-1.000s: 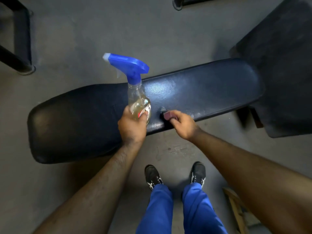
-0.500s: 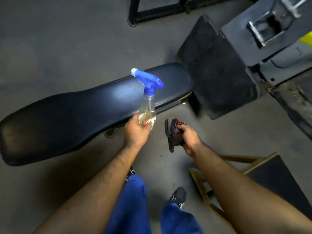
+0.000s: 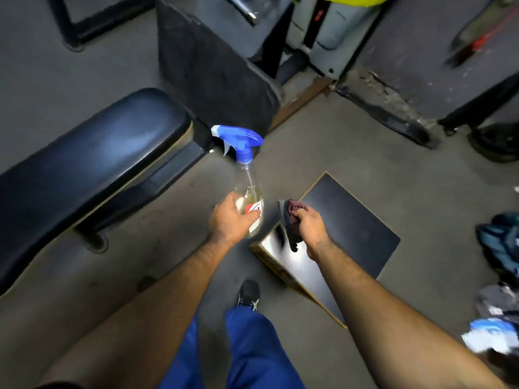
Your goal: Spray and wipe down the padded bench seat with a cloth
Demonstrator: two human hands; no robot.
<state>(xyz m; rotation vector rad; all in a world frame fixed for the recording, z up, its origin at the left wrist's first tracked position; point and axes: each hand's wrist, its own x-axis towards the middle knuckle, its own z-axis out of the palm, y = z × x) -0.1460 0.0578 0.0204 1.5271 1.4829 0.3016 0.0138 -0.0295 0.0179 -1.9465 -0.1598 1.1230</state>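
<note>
The black padded bench seat stretches across the left of the view, its near end pointing up and right. My left hand grips the base of a clear spray bottle with a blue trigger head, held upright over the floor to the right of the bench. My right hand holds a dark maroon cloth bunched in its fingers, above a black box. Neither hand touches the bench.
A black-topped wooden box sits on the floor under my right hand. A dark upright pad and machine frame stand beyond the bench end. Clothes and bags lie at the right edge. My foot is on the concrete floor.
Both hands have left the bench seat, and the cloth was lifted off it. I have turned and stepped right, so the bench now lies to my left and the box has come into view.
</note>
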